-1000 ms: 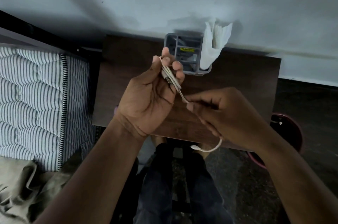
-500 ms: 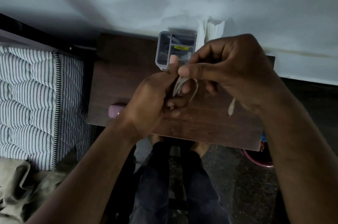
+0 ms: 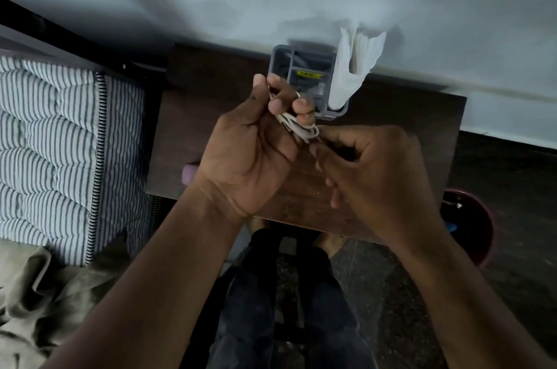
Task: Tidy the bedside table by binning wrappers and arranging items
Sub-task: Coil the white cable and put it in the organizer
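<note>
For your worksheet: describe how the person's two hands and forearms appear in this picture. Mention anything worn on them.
Both forearms are bare, with no sleeves in view. The left hand seems to wear a thin pale ring on one finger, near the top. The right hand shows no ring, watch or glove. Neither wrist carries a band.

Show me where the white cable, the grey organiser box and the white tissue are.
white cable [image 3: 303, 127]: head view, on the coiled loops below the left hand's fingers.
grey organiser box [image 3: 278, 52]: head view, on its left rim corner.
white tissue [image 3: 352, 67]: head view, on its middle folds.
</note>
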The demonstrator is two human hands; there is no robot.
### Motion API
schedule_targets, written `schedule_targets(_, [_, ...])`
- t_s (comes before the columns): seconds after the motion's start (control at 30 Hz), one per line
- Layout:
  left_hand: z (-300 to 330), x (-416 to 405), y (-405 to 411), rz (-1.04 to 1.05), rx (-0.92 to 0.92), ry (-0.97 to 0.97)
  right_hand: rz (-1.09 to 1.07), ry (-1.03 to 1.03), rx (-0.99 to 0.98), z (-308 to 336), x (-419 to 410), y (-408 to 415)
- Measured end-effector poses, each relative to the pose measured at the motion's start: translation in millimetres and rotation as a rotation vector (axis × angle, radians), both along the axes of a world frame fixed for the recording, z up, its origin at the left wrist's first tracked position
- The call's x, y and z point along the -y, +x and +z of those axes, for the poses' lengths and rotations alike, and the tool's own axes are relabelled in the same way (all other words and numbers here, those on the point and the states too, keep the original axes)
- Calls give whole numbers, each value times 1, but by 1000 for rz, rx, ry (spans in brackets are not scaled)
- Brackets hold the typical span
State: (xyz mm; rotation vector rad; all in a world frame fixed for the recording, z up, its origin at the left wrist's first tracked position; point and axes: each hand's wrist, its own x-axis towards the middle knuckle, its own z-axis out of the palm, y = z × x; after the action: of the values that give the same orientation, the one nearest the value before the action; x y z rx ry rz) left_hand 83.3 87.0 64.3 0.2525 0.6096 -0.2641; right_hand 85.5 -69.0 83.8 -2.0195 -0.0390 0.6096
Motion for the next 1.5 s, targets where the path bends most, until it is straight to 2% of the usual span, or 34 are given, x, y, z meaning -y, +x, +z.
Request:
schedule_targets(0.07, [2,3,1,-9,-10,64,-88,-12,57,4,-3,0])
schedule_targets(0.17, [6,5,3,26,17,38,-223,66,28,8,-8,0])
schedule_targets(0.33, [12,-1,4,79,25,20,-472,467,-214,11,-11,2])
schedule_targets(0.4, [16,-1,4,92,20,22,-460,544,-263,9,-11,-1])
schedule_targets(0.47, [19,-1,5,74,6,73,-333,457,-157,8,-13,-6])
schedule_targets(0.57, [22,0,6,69,-7,230,-177,241,151,0,-18,-11])
schedule_targets(0.63, [22,3,7,86,-22,303,-172,130,371,-9,-23,-11])
schedule_targets(0.7, [21,6,7,85,-35,331,-250,73,506,-16,-26,-8])
schedule_targets(0.77, [20,6,6,62,-35,333,-373,110,491,-18,-27,-4])
schedule_targets(0.83, [20,3,4,45,-25,316,-473,255,339,-18,-28,-2])
schedule_targets(0.9, [20,1,3,38,-37,275,-478,265,323,-17,-30,-4])
schedule_targets(0.97, [20,-1,2,23,-95,242,-402,153,452,-18,-32,-8])
schedule_targets(1.07, [18,-5,3,10,-201,262,-142,-40,644,-26,-31,-13])
schedule_targets(1.23, [10,-9,6,-17,-274,220,141,-137,551,-38,-35,-19])
schedule_targets(1.37, [9,-4,8,-102,-291,302,125,-69,454,-48,-36,-16])
schedule_targets(1.5, [5,-2,10,-173,-254,289,13,-92,480,-54,-40,-5])
